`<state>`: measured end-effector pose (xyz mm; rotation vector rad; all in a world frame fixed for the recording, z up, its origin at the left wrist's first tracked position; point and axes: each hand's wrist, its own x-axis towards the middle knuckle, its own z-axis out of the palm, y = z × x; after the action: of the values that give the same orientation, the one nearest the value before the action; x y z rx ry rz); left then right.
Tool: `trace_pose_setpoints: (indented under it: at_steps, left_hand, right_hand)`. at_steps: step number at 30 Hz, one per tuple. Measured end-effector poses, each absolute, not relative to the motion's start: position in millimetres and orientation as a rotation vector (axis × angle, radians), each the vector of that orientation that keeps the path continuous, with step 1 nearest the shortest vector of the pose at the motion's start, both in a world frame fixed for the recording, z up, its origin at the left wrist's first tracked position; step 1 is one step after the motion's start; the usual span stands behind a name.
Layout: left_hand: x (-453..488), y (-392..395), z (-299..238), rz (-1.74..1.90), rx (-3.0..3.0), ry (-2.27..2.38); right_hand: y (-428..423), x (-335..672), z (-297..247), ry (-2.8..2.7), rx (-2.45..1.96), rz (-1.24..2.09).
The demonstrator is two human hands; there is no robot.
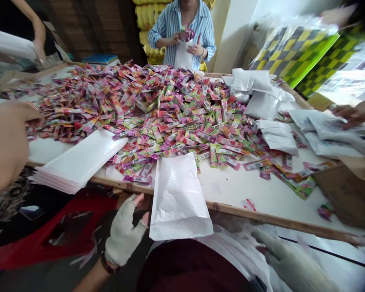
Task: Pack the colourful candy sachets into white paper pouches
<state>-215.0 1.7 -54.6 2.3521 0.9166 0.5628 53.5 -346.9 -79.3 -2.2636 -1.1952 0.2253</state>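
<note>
My left hand point(125, 233), in a white fingerless glove, is held low in front of the table with thumb and fingers apart and nothing between them. Just to its right, a filled-looking white padded mailer point(180, 198) lies over the table's front edge, its lower end towards me. My gloved right hand point(295, 261) is at the lower right, below the table edge and close to white plastic point(231, 247). Motion blurs its fingers, so its grip is unclear. Beyond the mailer spreads a big heap of small colourful stick packets point(158, 109).
A stack of flat white mailers point(82, 162) overhangs the edge at left. More white mailers point(261, 99) lie at right, near another person's hand point(357, 113). A co-worker in a striped shirt point(182, 34) holds packets and a mailer. Another person's arm point(7, 142) reaches in left.
</note>
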Motion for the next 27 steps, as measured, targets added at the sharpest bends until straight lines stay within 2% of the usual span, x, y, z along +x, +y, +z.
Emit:
trace_pose_setpoints:
  at_steps: [4,8,11,17,20,23,25,27]
  left_hand:
    - [-205,10,-62,0.813,2.83,0.25]
    - [-202,9,-57,0.632,2.83,-0.078]
    - [-203,2,-47,0.593,2.656,0.077]
    - [-181,-6,-29,0.39,2.2,0.86]
    - [-164,3,-28,0.227,2.12,0.954]
    - [-157,12,-30,0.111,2.366,0.991]
    - [-156,11,-32,0.284,2.616,1.031]
    - [-155,4,-36,0.605,2.814,0.832]
  right_hand:
    - [-271,36,-61,-1.636,-2.019,-0.148]
    - [-212,28,-52,-1.921,-1.638,-0.041]
    - [-206,30,-56,-1.731,-1.602,0.143]
    - [-189,30,-44,-1.113,-1.942,0.711]
    - [-169,36,-37,-1.01,-2.076,0.836]
    - [-158,48,-36,-0.955,-2.286,0.923]
    - [-153,56,-39,-0.835,-2.304,0.966]
    - [-145,60,-44,-0.694,-2.053,1.076]
